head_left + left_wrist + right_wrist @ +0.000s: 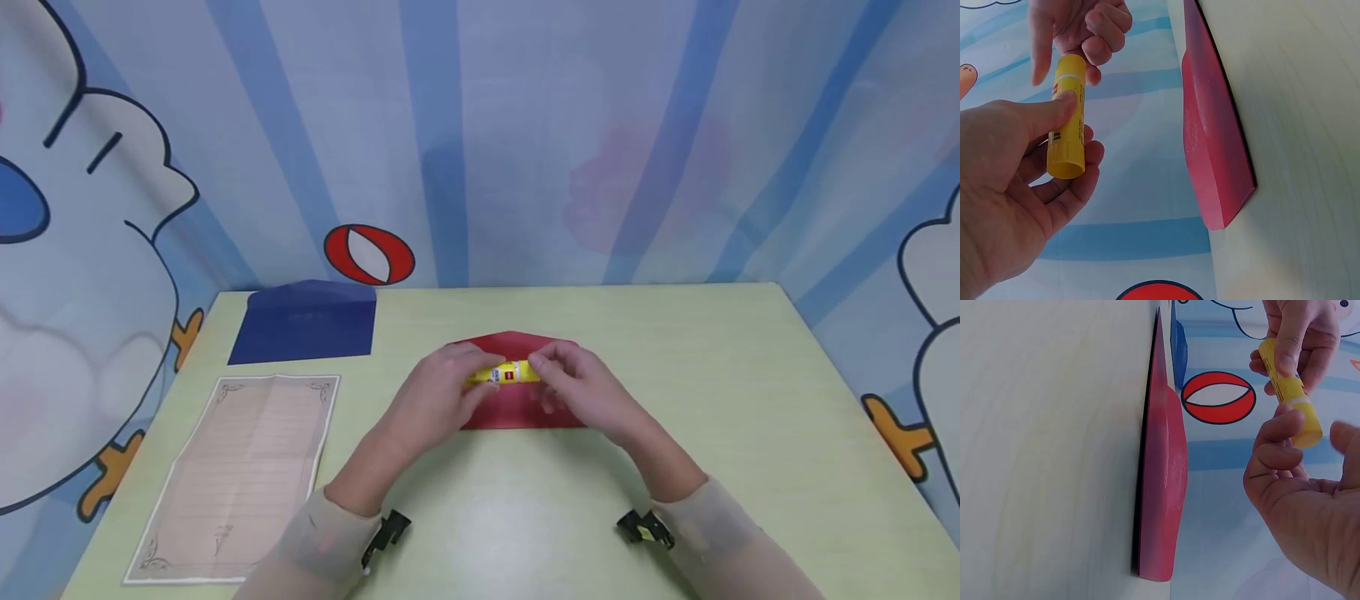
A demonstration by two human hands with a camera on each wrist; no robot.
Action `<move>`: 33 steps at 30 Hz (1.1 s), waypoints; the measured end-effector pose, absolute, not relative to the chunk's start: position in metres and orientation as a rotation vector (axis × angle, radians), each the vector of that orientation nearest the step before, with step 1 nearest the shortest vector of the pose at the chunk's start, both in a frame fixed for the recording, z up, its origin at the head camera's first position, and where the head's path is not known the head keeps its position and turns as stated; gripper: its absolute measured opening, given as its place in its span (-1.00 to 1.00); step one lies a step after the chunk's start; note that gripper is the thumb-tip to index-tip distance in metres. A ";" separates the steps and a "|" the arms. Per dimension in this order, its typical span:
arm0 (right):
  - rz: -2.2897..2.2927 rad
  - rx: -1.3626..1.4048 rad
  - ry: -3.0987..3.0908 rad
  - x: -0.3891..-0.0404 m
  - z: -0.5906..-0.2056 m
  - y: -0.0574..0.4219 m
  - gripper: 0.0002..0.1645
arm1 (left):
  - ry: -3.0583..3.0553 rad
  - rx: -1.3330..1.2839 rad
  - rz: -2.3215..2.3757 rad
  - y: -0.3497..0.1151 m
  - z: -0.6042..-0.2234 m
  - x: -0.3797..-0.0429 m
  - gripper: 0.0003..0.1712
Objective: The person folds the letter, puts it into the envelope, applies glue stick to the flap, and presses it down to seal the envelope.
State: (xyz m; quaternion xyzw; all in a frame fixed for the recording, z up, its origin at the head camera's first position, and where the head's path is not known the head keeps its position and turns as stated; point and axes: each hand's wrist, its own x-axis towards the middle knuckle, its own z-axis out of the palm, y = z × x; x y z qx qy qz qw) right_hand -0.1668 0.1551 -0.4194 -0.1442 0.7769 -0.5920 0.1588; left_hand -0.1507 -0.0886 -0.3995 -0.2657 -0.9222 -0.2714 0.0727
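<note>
My left hand [435,390] grips a yellow glue stick [1067,119] with its thumb on the near side and fingers behind. The glue stick is held sideways above a red envelope [517,408], which lies on the table with its pointed flap raised at the far side. My right hand [1310,494] is at the cap end of the stick, beyond a pale ring around it. Its curled fingers touch the cap, while its thumb stands apart from it.
A dark blue envelope [303,325] lies at the table's back left. In front of it is a creased, lined sheet of letter paper [240,475] with a decorated border. A cartoon-printed curtain [517,142] surrounds the pale table [750,400].
</note>
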 end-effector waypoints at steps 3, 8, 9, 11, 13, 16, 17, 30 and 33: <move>-1.731 -0.346 2.181 -0.167 -0.421 0.154 -0.53 | -2.777 -0.802 -0.803 -0.087 -0.400 -0.151 -0.51; -1.755 -0.394 2.222 -0.166 -0.422 0.152 -0.67 | -2.794 -0.793 -0.800 -0.088 -0.399 -0.150 -0.50; -1.756 -0.412 2.231 -0.166 -0.422 0.152 -0.69 | -2.797 -0.791 -0.804 -0.088 -0.399 -0.150 -0.50; -1.758 -0.450 2.247 -0.166 -0.422 0.151 -0.74 | -2.803 -0.788 -0.806 -0.089 -0.398 -0.149 -0.50; -1.755 -0.490 2.265 -0.165 -0.421 0.151 -0.77 | -2.808 -0.788 -0.809 -0.089 -0.398 -0.149 -0.50; -1.763 -0.553 2.275 -0.165 -0.419 0.151 -0.79 | -2.815 -0.788 -0.815 -0.090 -0.398 -0.150 -0.50; -1.764 -0.575 2.275 -0.165 -0.419 0.152 -0.78 | -2.818 -0.785 -0.816 -0.091 -0.398 -0.150 -0.50; -1.684 -0.392 2.177 -0.165 -0.418 0.154 -0.54 | -2.806 -0.785 -0.827 -0.089 -0.400 -0.150 -0.50; -1.706 -0.377 2.165 -0.164 -0.419 0.153 -0.60 | -2.811 -0.800 -0.825 -0.088 -0.401 -0.150 -0.49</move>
